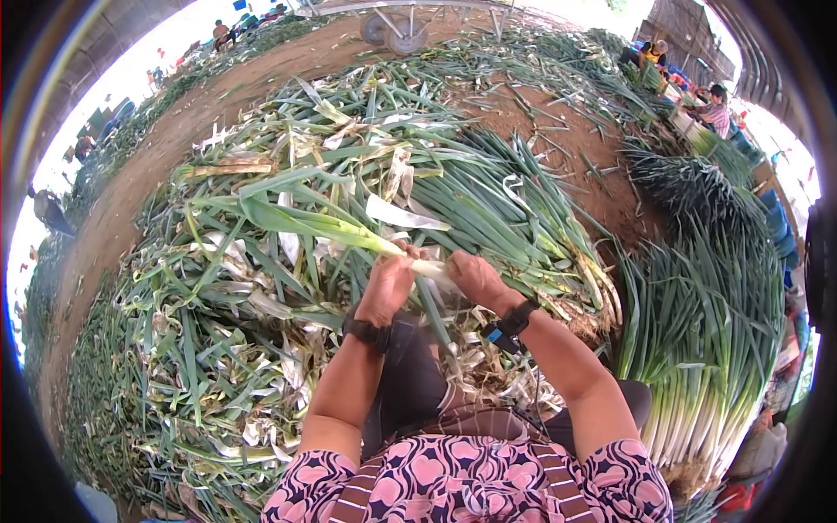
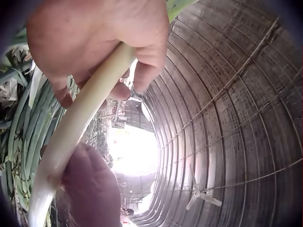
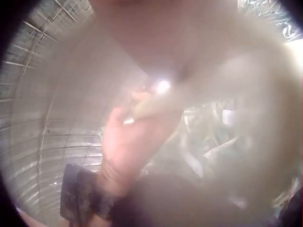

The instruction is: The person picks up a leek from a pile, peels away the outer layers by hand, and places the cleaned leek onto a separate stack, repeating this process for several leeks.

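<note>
A leek (image 1: pixel 349 232) lies across both hands in the head view, its green leaves to the upper left and its white end to the right. The left hand (image 1: pixel 390 283) grips the pale stem. Close beside it, the right hand (image 1: pixel 478 277) holds the white end. In the left wrist view the left hand (image 2: pixel 102 42) is curled round the white stem (image 2: pixel 71 125), and the right hand (image 2: pixel 91 187) touches it lower down. The right wrist view is hazy; the left hand (image 3: pixel 135 142) shows there at the stem.
Leek trimmings (image 1: pixel 209 349) cover the ground around the legs. A pile of leeks (image 1: pixel 497 192) lies just beyond the hands, and stacked leeks (image 1: pixel 697 340) stand at the right. A cart (image 1: pixel 405 35) is at the top; people (image 1: pixel 715 112) sit at the upper right.
</note>
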`<action>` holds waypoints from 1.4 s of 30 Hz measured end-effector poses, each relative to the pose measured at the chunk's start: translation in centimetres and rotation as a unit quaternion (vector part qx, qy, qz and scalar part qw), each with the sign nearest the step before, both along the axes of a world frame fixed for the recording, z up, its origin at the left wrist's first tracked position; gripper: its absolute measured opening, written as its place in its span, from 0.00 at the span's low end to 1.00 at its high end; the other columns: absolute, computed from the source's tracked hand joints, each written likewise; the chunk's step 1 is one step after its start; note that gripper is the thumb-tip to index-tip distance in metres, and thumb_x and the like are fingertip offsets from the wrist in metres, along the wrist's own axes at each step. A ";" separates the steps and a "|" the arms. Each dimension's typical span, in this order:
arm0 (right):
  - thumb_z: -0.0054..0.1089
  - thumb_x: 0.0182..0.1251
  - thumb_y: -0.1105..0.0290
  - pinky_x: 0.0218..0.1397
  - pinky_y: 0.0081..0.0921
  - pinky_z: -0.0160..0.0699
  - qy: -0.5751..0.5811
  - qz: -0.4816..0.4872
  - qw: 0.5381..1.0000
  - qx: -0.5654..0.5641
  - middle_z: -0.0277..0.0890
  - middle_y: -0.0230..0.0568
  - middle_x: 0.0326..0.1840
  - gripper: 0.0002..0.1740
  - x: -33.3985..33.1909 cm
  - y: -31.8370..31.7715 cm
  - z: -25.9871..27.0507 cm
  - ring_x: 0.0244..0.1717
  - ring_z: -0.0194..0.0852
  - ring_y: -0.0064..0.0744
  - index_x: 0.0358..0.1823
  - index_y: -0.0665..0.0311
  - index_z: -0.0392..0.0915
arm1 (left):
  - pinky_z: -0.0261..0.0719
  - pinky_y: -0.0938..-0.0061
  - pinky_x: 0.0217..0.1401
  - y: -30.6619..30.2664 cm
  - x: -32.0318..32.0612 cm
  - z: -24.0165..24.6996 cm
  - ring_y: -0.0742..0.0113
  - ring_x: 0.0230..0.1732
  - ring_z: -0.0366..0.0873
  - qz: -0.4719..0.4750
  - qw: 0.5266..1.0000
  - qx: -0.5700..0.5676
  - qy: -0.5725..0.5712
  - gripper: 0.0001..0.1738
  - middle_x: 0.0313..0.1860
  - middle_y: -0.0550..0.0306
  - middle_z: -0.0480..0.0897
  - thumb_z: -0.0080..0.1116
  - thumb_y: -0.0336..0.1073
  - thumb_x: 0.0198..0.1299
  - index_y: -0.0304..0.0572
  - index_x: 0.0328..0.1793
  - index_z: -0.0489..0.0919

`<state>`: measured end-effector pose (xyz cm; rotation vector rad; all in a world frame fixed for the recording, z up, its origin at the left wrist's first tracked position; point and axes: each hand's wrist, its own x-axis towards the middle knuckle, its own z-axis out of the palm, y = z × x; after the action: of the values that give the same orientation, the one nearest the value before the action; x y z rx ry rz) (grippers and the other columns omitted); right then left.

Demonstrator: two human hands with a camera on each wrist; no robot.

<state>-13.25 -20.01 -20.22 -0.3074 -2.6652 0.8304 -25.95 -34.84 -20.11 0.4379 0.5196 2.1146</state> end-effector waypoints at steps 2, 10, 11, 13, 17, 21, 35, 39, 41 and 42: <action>0.46 0.62 0.69 0.33 0.46 0.69 0.007 0.009 0.999 -0.032 0.73 0.56 0.26 0.08 -0.1 -0.1 -0.6 0.30 0.73 0.58 0.32 0.66 0.69 | 0.68 0.61 0.61 0.2 -0.2 -0.2 0.62 0.42 0.71 0.019 0.999 -0.029 -0.006 0.11 0.30 0.61 0.73 0.53 0.22 0.52 0.47 0.39 0.71; 0.46 0.60 0.66 0.32 0.41 0.69 -0.093 -0.063 0.977 -0.184 0.72 0.58 0.25 0.14 -1.1 0.9 -2.9 0.26 0.70 0.53 0.28 0.72 0.73 | 0.66 0.57 0.57 0.3 -0.7 -0.8 0.65 0.36 0.69 -0.013 0.999 -0.023 -0.032 0.05 0.23 0.62 0.69 0.51 0.34 0.59 0.51 0.32 0.68; 0.48 0.61 0.64 0.27 0.36 0.66 -0.095 -0.077 0.975 -0.184 0.68 0.45 0.18 0.14 -0.9 1.2 -2.8 0.21 0.64 0.30 0.28 0.71 0.74 | 0.66 0.59 0.56 0.2 -0.5 -0.3 0.65 0.35 0.68 -0.016 0.999 -0.011 -0.039 0.04 0.23 0.62 0.69 0.52 0.33 0.58 0.51 0.33 0.69; 0.47 0.62 0.64 0.25 0.33 0.65 -0.063 -0.127 0.937 -0.320 0.69 0.40 0.18 0.16 -0.3 1.5 -2.8 0.21 0.63 0.28 0.27 0.71 0.74 | 0.67 0.60 0.54 0.3 -0.3 -0.1 0.65 0.33 0.68 -0.013 0.999 0.004 -0.034 0.04 0.22 0.62 0.68 0.53 0.33 0.58 0.50 0.34 0.69; 0.46 0.67 0.59 0.27 0.26 0.64 0.007 -0.186 0.865 -0.466 0.69 0.34 0.23 0.20 0.3 0.7 -1.5 0.25 0.64 0.23 0.29 0.71 0.74 | 0.68 0.57 0.56 0.4 -0.1 -0.3 0.67 0.32 0.67 0.020 1.000 -0.013 0.007 0.10 0.20 0.64 0.65 0.51 0.41 0.63 0.52 0.31 0.67; 0.46 0.67 0.47 0.35 0.34 0.69 -0.074 -0.127 0.948 -0.283 0.74 0.49 0.27 0.30 0.6 0.1 -2.0 0.29 0.71 0.37 0.33 0.74 0.74 | 0.69 0.55 0.56 0.7 0.0 0.1 0.69 0.30 0.65 0.044 0.998 -0.046 0.015 0.17 0.18 0.66 0.62 0.49 0.50 0.66 0.53 0.27 0.65; 0.45 0.68 0.53 0.32 0.32 0.75 0.054 -0.479 0.819 -0.312 0.78 0.44 0.25 0.26 5.7 11.5 -12.4 0.26 0.78 0.35 0.28 0.70 0.77 | 0.67 0.67 0.40 -0.3 0.4 1.5 0.72 0.21 0.59 0.022 0.999 -0.021 0.017 0.21 0.14 0.68 0.57 0.41 0.53 0.68 0.54 0.24 0.61; 0.45 0.69 0.54 0.31 0.32 0.70 0.167 -0.584 0.661 -0.440 0.77 0.41 0.31 0.24 12.4 14.5 -10.1 0.27 0.71 0.31 0.38 0.73 0.75 | 0.66 0.67 0.40 -0.5 -0.1 1.4 0.72 0.21 0.59 0.048 0.999 0.007 0.008 0.21 0.14 0.68 0.58 0.42 0.51 0.69 0.54 0.22 0.60; 0.38 0.71 0.50 0.32 0.32 0.75 0.113 -0.643 0.664 -0.365 0.78 0.43 0.33 0.29 17.0 18.4 -13.7 0.32 0.77 0.33 0.39 0.73 0.76 | 0.65 0.67 0.40 -0.7 -0.3 1.4 0.72 0.22 0.58 0.052 0.998 0.025 -0.011 0.21 0.14 0.68 0.58 0.43 0.51 0.68 0.54 0.22 0.61; 0.47 0.66 0.52 0.35 0.33 0.77 -0.020 -0.630 0.744 -0.219 0.79 0.46 0.35 0.25 20.1 20.9 -17.1 0.34 0.79 0.38 0.42 0.72 0.74 | 0.65 0.67 0.40 -0.8 -0.3 1.4 0.71 0.22 0.58 0.054 0.998 0.030 -0.015 0.21 0.14 0.68 0.58 0.44 0.52 0.68 0.54 0.23 0.61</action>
<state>6.85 0.94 -37.36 -1.9255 -1.5353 0.8530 -26.30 -35.67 -18.67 0.4188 0.4731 2.2422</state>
